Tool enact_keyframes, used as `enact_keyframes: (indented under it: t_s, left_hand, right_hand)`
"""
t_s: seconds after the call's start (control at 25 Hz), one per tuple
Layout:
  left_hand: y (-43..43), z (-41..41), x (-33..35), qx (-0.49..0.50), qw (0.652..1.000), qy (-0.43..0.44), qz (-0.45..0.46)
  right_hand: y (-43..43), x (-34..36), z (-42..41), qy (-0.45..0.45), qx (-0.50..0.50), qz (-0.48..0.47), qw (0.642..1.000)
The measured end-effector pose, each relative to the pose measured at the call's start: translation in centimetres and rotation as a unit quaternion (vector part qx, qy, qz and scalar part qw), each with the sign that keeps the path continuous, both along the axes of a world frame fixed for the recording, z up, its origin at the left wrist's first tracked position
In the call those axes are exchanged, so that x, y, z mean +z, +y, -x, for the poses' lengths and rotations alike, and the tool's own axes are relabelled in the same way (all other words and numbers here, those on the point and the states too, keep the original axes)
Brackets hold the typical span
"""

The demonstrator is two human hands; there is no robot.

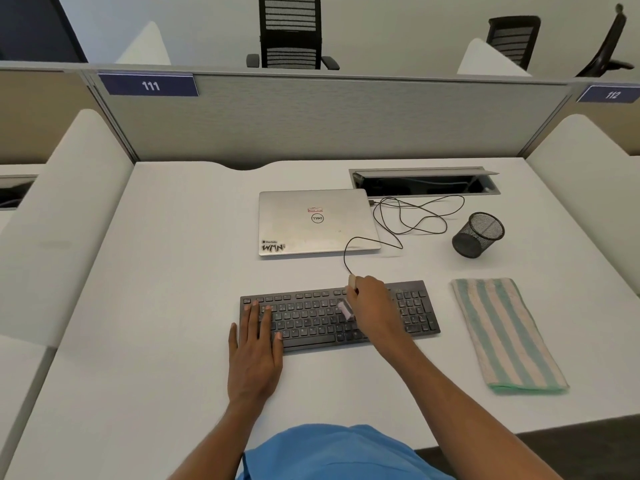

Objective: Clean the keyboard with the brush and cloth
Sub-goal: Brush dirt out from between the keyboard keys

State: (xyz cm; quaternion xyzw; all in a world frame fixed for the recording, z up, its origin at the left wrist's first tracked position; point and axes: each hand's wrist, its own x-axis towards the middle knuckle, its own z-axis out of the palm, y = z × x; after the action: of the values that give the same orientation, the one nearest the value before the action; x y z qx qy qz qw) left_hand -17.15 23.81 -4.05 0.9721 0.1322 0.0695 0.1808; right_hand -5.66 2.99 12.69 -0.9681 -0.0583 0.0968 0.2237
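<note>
I am at the brushing step. My right hand (372, 306) is curled round the brush (346, 310); its pale handle end pokes up above my knuckles and its pinkish bristles sit on the keys near the middle of the keyboard (412, 313), which lies in the lower centre of the frame. My left hand (256, 344) lies flat on the keyboard's left end, fingers straight and slightly spread, steadying it. The striped cloth (505, 334) lies folded at the right of the frame, apart from the keyboard and untouched. Next, I judge, the bristles must sweep along the rows before I take up the cloth.
</note>
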Motion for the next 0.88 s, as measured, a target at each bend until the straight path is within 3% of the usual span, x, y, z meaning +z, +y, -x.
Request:
enact_keyframes:
  t_s: [0.2, 0.36, 0.52, 0.76, 0.88]
  left_hand:
    - [0.0, 0.2, -0.1, 0.002, 1.0, -0.002, 0.002]
    - [0.0, 0.0, -0.1, 0.0, 1.0, -0.003, -0.001]
    - [-0.1, 0.1, -0.2, 0.0, 1.0, -0.002, -0.002]
    - [-0.1, 0.1, -0.1, 0.0, 1.0, -0.001, -0.004]
    - [-0.1, 0.1, -0.2, -0.001, 1.0, 0.0, -0.006]
  right_hand:
    - [-0.6, -0.4, 0.6, 0.026, 0.01, 0.022, 0.999]
    - [-0.6, -0.3, 0.5, 0.009, -0.004, -0.038, 0.999]
    - [-1.3, -2.0, 1.2, 0.058, 0.002, -0.058, 0.997]
    - [-1.7, -0.7, 0.3, -0.006, -0.051, -0.042, 0.998]
    - [-1.5, -1.3, 0.9, 0.014, -0.049, -0.028, 0.998]
